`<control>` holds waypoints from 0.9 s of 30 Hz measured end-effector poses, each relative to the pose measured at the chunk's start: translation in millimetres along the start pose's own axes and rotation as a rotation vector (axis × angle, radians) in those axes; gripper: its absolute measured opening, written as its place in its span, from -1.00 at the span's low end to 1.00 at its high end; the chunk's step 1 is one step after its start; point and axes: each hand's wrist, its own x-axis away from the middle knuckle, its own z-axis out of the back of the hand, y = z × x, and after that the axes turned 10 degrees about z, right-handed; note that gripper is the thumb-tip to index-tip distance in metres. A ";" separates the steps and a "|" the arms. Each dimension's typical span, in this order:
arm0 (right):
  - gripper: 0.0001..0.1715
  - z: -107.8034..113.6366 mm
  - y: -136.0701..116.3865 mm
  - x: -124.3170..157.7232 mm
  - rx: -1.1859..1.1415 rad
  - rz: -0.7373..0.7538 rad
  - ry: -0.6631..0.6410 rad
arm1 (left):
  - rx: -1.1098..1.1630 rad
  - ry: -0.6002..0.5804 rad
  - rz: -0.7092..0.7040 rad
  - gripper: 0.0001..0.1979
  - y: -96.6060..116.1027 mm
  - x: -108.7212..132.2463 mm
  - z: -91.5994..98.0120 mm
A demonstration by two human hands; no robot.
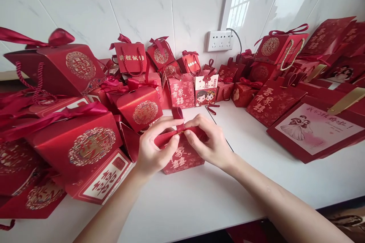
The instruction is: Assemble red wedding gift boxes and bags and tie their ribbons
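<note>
A small red gift box (186, 157) with pale characters on its front stands on the white table in the middle of the head view. A dark red ribbon loop (177, 113) rises from its top. My left hand (156, 144) pinches the top edge at the base of the loop, thumb in front and fingers behind. From the other side my right hand (207, 138) pinches the same top edge, its thumb close to the left one. Both hands hide the upper corners of the box.
Red gift boxes with bows, such as one with a gold emblem (91, 140), crowd the left side and the back. To the right lies a box with a printed couple (309, 127). A power socket (219, 41) is on the tiled wall. The white table (228, 201) reaches its front edge below.
</note>
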 end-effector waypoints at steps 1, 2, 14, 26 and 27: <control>-0.92 -0.1 0.1 -0.1 0.000 -0.004 -0.004 | -0.001 0.001 0.002 -0.76 -0.1 0.0 -0.1; -0.93 -0.1 0.2 -0.3 -0.001 -0.002 -0.005 | -0.005 0.002 0.001 -0.76 -0.3 -0.1 -0.2; -0.96 1.0 0.4 -1.9 -0.016 0.007 -0.007 | -0.018 0.011 0.008 -0.77 0.1 0.3 -0.6; -0.93 -0.3 0.8 -1.0 -0.004 -0.011 0.018 | 0.012 0.003 0.049 -0.77 -0.7 0.6 -0.9; -0.93 -0.4 0.5 -1.1 -0.006 -0.014 0.019 | 0.012 0.007 0.057 -0.77 -1.0 0.7 -1.2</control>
